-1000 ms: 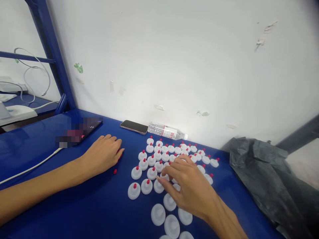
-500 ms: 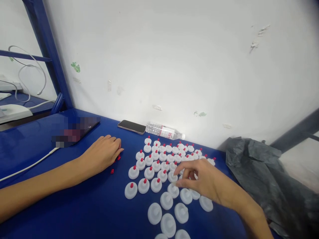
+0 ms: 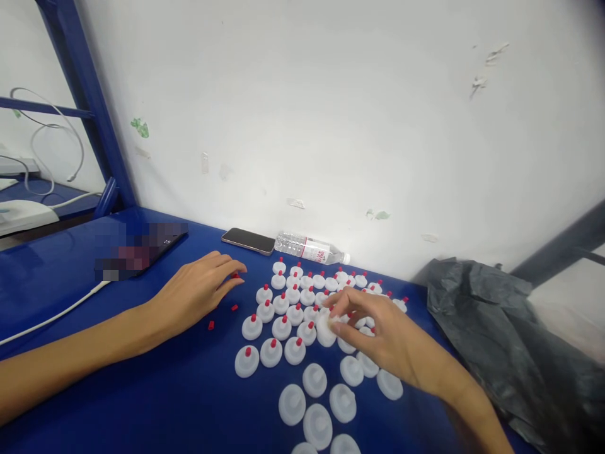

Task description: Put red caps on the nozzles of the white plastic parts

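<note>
My right hand (image 3: 378, 325) pinches a white disc-shaped cap (image 3: 325, 331) between thumb and fingers, lifted a little above the table. No red tip shows on it, though my fingers hide part of it. My left hand (image 3: 201, 287) is left of the rows, with a small red tip (image 3: 235, 275) between its thumb and index finger. Loose red tips (image 3: 211, 325) lie on the blue table close to that hand. Several rows of white caps with red tips (image 3: 271, 353) stand between my hands. Nearer me are white caps without red tips (image 3: 317, 427).
A dark phone (image 3: 248, 241) and a clear water bottle (image 3: 309, 248) lie along the white wall. On the left is a dark device (image 3: 161, 249) with a white cable (image 3: 57, 325). A grey plastic bag (image 3: 482, 315) stands at the right edge.
My right hand has raised a white cap from the spot below its fingers. My left hand has shifted right, its fingers now extended around a red tip. One loose red tip lies farther right.
</note>
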Tool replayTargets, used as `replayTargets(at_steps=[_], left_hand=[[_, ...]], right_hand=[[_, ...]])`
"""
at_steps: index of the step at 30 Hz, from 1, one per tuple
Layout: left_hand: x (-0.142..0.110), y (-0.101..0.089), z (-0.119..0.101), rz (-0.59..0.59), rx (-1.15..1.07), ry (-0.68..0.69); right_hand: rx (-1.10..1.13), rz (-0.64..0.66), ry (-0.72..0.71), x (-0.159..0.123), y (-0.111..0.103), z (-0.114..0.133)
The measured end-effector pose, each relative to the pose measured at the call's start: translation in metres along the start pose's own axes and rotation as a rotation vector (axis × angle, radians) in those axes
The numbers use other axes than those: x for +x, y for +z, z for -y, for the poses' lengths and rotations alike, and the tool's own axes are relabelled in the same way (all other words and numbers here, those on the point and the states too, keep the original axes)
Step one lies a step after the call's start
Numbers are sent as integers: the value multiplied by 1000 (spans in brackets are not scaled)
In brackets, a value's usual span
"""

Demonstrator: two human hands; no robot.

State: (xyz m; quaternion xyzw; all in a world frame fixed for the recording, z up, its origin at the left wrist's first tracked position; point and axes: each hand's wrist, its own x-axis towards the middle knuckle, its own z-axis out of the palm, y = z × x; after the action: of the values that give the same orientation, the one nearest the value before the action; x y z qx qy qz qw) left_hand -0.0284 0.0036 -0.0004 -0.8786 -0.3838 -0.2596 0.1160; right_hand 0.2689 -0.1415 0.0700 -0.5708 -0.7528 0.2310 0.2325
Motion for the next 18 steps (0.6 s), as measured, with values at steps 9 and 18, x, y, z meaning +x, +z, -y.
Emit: replayTargets(at_steps=[9, 18], left_hand=[[-2, -2, -6, -155, -178, 131], [-4, -11, -15, -142, -240, 217]], right_hand=[[-321, -225, -214, 13, 30, 2], [-421, -322, -283, 17, 46, 3]])
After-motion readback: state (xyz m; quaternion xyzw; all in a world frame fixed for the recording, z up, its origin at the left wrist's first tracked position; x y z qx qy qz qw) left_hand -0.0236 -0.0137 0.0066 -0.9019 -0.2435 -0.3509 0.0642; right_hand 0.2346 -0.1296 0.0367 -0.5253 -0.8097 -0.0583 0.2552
